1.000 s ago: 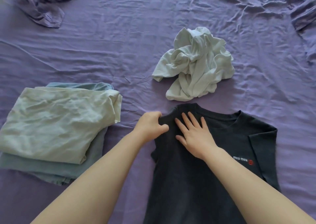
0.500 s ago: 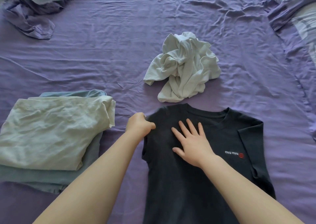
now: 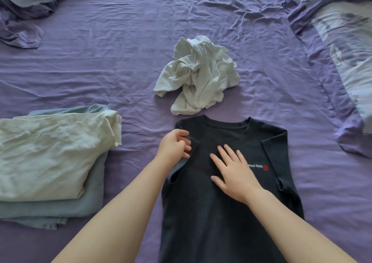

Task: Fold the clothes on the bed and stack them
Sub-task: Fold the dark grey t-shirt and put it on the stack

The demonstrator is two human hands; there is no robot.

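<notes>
Clothes already folded sit at my left: a pale cream shirt [image 3: 54, 154] on top of a light blue one [image 3: 60, 208], both resting on the purple sheet [image 3: 120, 61]; next comes my left hand [image 3: 174, 146], fingers curled, pinching the folded-in sleeve edge at the near shoulder of the dark T-shirt [image 3: 221, 222]; that shirt lies flat in front of me, collar pointing away, small lettering and a red mark on its chest; my right hand [image 3: 233, 172] rests on it, palm down, fingers spread; beyond the collar, just apart from it, lies a crumpled white garment [image 3: 198, 75]; a patterned pillow [image 3: 346, 47] lies at the far right.
</notes>
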